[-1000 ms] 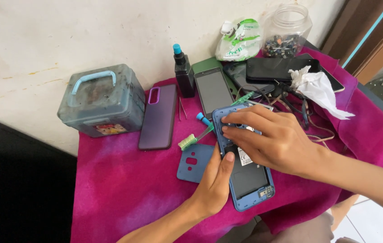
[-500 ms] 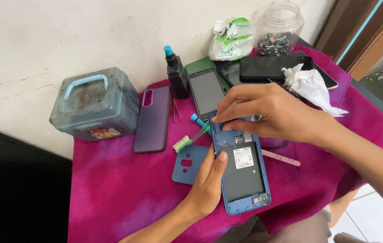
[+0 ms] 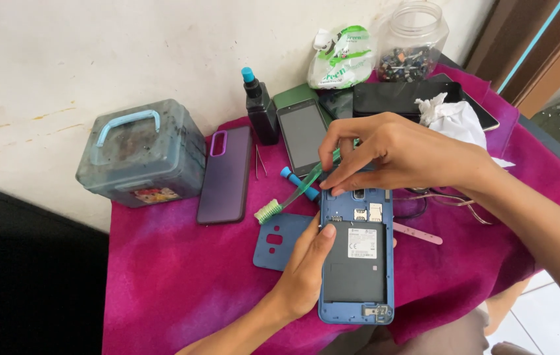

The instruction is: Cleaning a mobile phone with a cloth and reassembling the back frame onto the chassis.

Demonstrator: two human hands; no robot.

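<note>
A blue phone (image 3: 357, 263) lies face down on the magenta cloth (image 3: 181, 283), its back cover off and its black battery showing. My left hand (image 3: 306, 269) holds its left edge, thumb on the battery's corner. My right hand (image 3: 392, 154) hovers over the phone's top end with fingertips pinched together; what they grip is hidden. The removed blue back cover (image 3: 279, 240) lies just left of the phone. A green toothbrush (image 3: 290, 197) rests beside it, its handle running under my right hand.
A grey-blue lidded box (image 3: 140, 154) and a purple-rimmed phone (image 3: 225, 174) lie at left. A dark dropper bottle (image 3: 260, 108), a grey-screened phone (image 3: 303, 135), a green-white pouch (image 3: 340, 56), a jar of small parts (image 3: 411, 46), a white tissue (image 3: 454, 118) and a pink stick (image 3: 418, 233) crowd the back and right.
My right hand has lifted off the phone's back and shifted up to its top end, uncovering the battery. My left hand slid from the phone's lower edge to its left side.
</note>
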